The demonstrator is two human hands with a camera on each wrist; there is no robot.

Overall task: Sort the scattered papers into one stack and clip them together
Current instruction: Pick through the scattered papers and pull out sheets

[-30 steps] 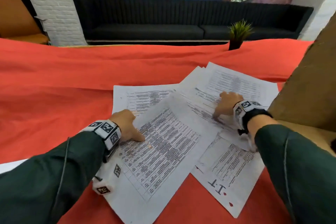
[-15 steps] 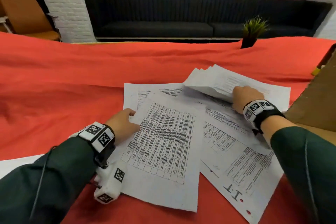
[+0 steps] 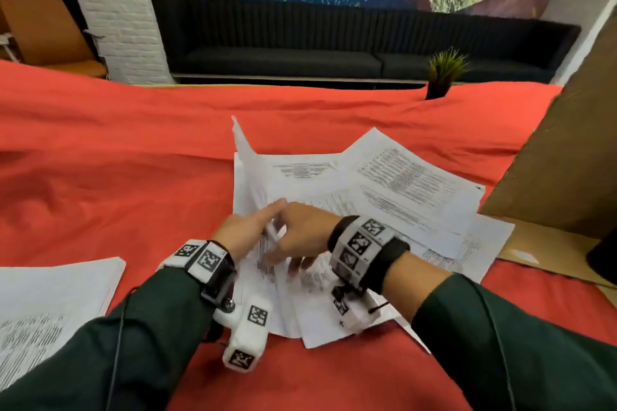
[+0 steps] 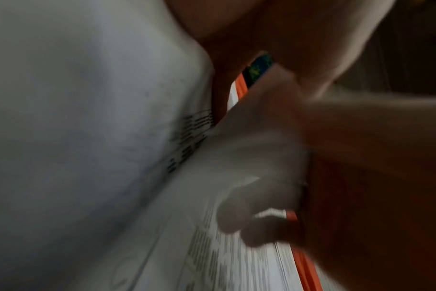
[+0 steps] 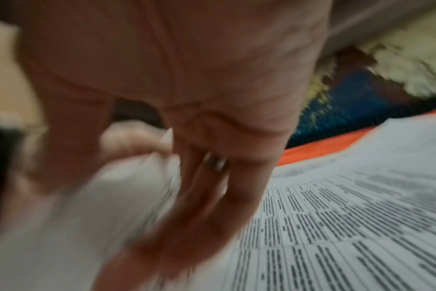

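Printed white papers (image 3: 400,183) lie fanned out on the red cloth (image 3: 117,160), overlapping at several angles. Both hands meet at the pile's left side. My left hand (image 3: 253,225) lies with straight fingers against a raised sheet (image 3: 245,157) that stands almost upright. My right hand (image 3: 297,253) has crossed over to it and grips a bunch of sheets between thumb and fingers. The right wrist view, blurred, shows that hand (image 5: 204,196) wearing a ring above printed pages (image 5: 349,226). In the left wrist view, a raised sheet (image 4: 75,118) fills the left side.
A second stack of printed paper (image 3: 50,297) lies at the near left on the cloth. A brown cardboard box (image 3: 567,160) stands close on the right, its flap under the papers' edge. A small potted plant (image 3: 442,77) stands at the table's far edge.
My right hand has swung from the far right of the pile across to the left hand. The left sheet, flat before, now stands up. The papers are bunched closer together.
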